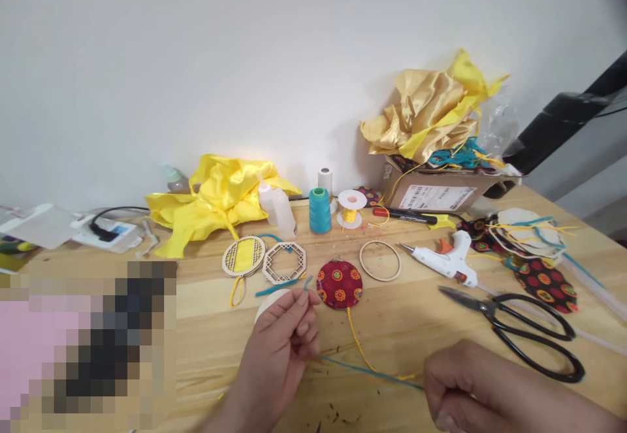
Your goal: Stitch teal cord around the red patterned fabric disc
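- Right hand (465,387): low at the near edge of the view, fingers curled shut. The blue cord (372,372) runs into it and appears clamped there; the fingertips are hidden, so the hold's firmness cannot be verified. Loose fingers could let that end slip.
- Left hand (287,335): thumb and forefinger pressed together on the blue cord, with only a short tip standing above them. So small a purchase could pull free under tension.
- Blue cord: stretched between the two hands, just above the table (206,381). The yellow cord (359,341) meets it near the right hand; whether they are joined cannot be determined. A tug there could tangle the two or drag the yellow one.
- Red fabric disc (340,285): flat on the table, just beyond the left fingertips, the yellow cord trailing from its near edge. A sharp pull on that cord could shift the disc or strain its attachment.
- Scissors (509,319): lying beyond the right hand, handles towards it. A wide sweep of that arm could knock them.
- Glue gun (448,256): on its side, nozzle directed towards the wooden ring (381,260), near but apart. Heat cannot be confirmed; if hot, drips could mark the table or ring.
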`<state>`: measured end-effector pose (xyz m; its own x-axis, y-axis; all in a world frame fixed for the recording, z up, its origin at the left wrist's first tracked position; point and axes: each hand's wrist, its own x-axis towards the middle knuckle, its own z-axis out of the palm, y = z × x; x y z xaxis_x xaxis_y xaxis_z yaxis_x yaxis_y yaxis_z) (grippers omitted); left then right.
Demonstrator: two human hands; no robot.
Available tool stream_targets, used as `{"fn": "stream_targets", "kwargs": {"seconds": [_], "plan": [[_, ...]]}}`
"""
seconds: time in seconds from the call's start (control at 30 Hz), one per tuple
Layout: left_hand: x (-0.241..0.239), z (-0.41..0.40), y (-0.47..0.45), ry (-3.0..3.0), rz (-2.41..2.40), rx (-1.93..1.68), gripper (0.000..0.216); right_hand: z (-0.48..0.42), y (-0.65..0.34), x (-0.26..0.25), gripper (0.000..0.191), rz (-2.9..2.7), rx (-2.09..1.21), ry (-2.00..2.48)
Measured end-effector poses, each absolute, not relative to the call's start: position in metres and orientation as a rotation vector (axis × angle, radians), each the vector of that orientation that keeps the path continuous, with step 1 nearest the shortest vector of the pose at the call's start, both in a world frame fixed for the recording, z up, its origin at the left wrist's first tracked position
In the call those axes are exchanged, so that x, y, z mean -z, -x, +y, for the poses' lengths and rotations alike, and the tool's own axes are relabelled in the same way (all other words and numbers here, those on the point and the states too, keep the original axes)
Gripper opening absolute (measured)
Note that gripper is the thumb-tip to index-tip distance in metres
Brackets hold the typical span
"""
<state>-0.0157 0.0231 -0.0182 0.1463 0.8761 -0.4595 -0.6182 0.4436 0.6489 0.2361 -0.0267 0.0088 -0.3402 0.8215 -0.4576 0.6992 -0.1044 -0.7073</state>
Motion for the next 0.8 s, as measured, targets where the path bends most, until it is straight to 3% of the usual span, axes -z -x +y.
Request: {"fn": "stream_targets", "kwargs": {"seconds": [0.2, 0.3, 0.4, 0.57, 0.67, 0.8], "plan": [[0.019, 0.024, 0.017, -0.425, 0.981, -1.1, 0.016, 0.005, -0.224, -0.041, 0.025, -2.266, -1.604, 1.617], [0.018, 0.023, 0.016, -0.461, 1.026, -1.082, 0.018, 0.019, -0.216, -0.042, 0.018, -2.18, -1.413, 1.472], [0.018, 0.02, 0.015, -0.54, 1.075, -1.058, 0.021, 0.035, -0.197, -0.034, 0.021, -2.016, -1.27, 1.372], [0.023, 0.016, 0.014, -0.793, 1.166, -0.992, 0.026, 0.053, -0.152, -0.004, 0.028, -1.733, -1.582, 1.281], [0.023, 0.015, 0.014, -0.932, 1.217, -0.934, 0.035, 0.057, -0.135, 0.011, 0.023, -1.534, -1.685, 1.244], [0.022, 0.016, 0.013, -0.961, 1.242, -0.875, 0.031, 0.062, -0.127, 0.012, 0.013, -1.428, -1.565, 1.216]]}}
